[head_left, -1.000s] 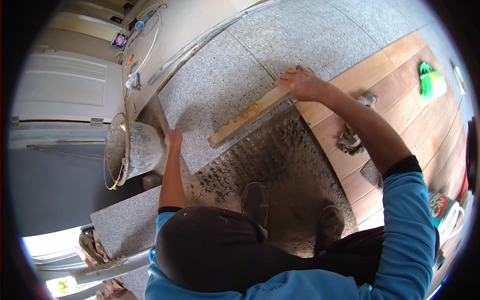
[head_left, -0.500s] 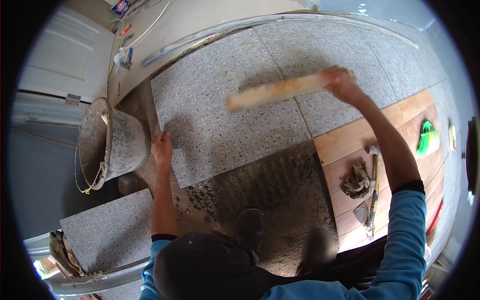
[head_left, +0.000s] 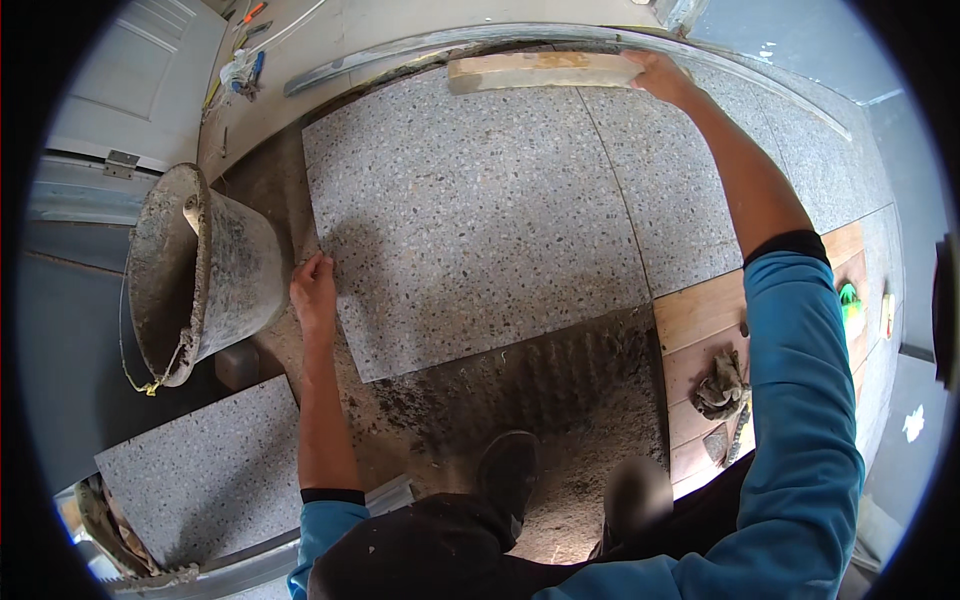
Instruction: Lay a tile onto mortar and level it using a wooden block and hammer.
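Observation:
A length of pale wood lies along the far edge of a large grey speckled tile. My right hand, arm stretched far forward, grips its right end. Beside the tile's left edge is my left hand, its fingers curled together; whether something small is pinched in them is hidden. On its right the tile meets another speckled tile along a thin dark joint. Ridged dark mortar spreads in front of the tile's near edge.
A mortar-caked bucket leans at the left, with a loose speckled tile nearer me. A long metal straightedge lies beyond the far edge. On wood-look tiles at right sits a crumpled glove. My shoe stands by the mortar.
My right hand has carried the wood away from me, from above the tile's middle to its far edge. My left hand stays by the left edge. The whole view has shifted slightly.

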Motion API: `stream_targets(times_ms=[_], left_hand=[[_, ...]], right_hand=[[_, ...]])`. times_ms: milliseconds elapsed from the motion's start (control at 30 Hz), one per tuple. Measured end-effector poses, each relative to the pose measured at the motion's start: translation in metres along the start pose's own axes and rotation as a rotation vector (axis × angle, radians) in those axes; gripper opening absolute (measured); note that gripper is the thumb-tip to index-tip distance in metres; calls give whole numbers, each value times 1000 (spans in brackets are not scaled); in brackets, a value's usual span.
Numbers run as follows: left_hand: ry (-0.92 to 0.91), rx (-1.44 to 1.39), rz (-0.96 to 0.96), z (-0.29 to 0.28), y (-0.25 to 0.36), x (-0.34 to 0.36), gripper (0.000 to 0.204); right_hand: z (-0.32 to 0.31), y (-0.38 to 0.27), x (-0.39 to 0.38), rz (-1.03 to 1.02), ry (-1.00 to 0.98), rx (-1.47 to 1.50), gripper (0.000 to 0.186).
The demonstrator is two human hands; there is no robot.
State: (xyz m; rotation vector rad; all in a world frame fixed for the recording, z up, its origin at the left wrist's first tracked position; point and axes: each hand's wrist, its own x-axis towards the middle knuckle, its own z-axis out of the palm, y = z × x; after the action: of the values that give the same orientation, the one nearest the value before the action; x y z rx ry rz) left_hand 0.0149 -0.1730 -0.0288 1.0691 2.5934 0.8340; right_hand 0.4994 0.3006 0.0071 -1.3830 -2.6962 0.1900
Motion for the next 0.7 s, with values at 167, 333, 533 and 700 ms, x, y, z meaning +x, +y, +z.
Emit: stream_targets(times_ms=[167,333,533,700], left_hand=[[-49,-45,4,0,-2,10,39],[-109,-114,-14,14,9,16,41],[-147,-198,-134,-2,-7,5,47],[-33,14,43,-3,14,-7,58]], right_hand=[[28,-36,48,-137,82,-28,65],[33,-60,64,-183,137,-108,60],[-10,-113,16,-47,58,11,63],[-7,-54,-79,-265,342,-88,54]])
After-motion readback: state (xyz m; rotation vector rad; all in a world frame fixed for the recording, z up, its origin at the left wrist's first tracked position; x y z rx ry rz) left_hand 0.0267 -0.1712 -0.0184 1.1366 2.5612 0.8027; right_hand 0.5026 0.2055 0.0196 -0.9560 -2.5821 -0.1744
